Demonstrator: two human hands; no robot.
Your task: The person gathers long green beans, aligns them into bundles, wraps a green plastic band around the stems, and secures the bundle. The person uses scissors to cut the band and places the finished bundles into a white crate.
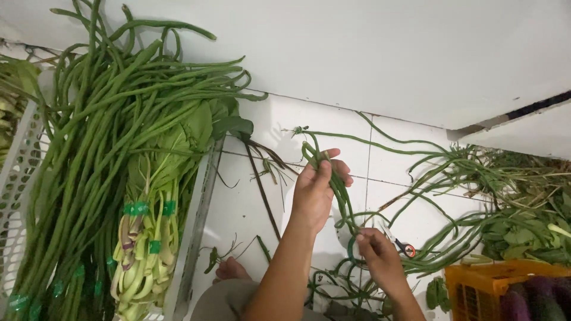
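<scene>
My left hand (pixel 316 189) is raised over the white tiled floor and grips the top ends of a few long green beans (pixel 333 172). The beans hang down to my right hand (pixel 379 254), which pinches them lower down, close to a roll of green tape (pixel 352 249). More long beans (pixel 440 178) lie loose on the floor to the right, trailing toward both hands.
A white perforated crate (pixel 199 220) at left holds bundled long beans (pixel 89 154) and leafy greens (pixel 156 238) tied with green tape. Small scissors (pixel 404 246) lie on the floor. An orange crate (pixel 493 285) stands at lower right beside loose greens (pixel 526 226). My foot (pixel 231 270) rests below.
</scene>
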